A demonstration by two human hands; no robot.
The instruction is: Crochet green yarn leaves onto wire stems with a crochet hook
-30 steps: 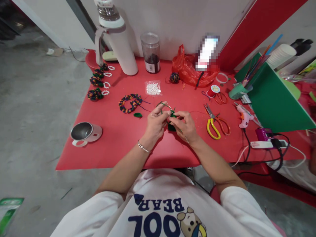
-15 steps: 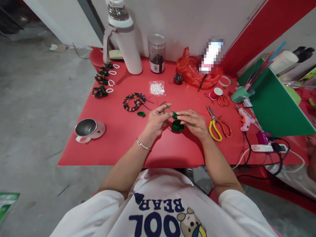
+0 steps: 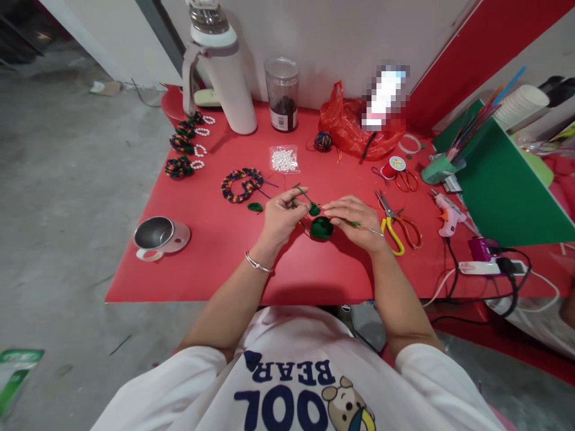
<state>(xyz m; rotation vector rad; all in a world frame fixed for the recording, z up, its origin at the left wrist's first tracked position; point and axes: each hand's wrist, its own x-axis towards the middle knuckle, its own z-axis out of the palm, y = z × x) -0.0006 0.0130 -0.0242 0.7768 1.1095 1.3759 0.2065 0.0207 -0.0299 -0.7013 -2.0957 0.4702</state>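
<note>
My left hand pinches a small green crocheted piece between thumb and fingers, with a strand of green yarn running over its raised index finger. In my right hand is a thin crochet hook with a green grip, its tip directed at the crocheted piece. A dark green ball of yarn rests on the table just below the two hands. Left of my left hand lies a small green leaf-shaped piece. Beyond it is a multicoloured crocheted loop.
The red table also bears a steel-lined cup, a large white bottle, a bag of white beads and a red plastic bag. Scissors, pliers-like in shape, and a pink glue gun lie to the right.
The hands have drawn slightly apart, and more of the crocheted piece shows between them. My right hand has turned a little, so the hook's back end is now visible.
</note>
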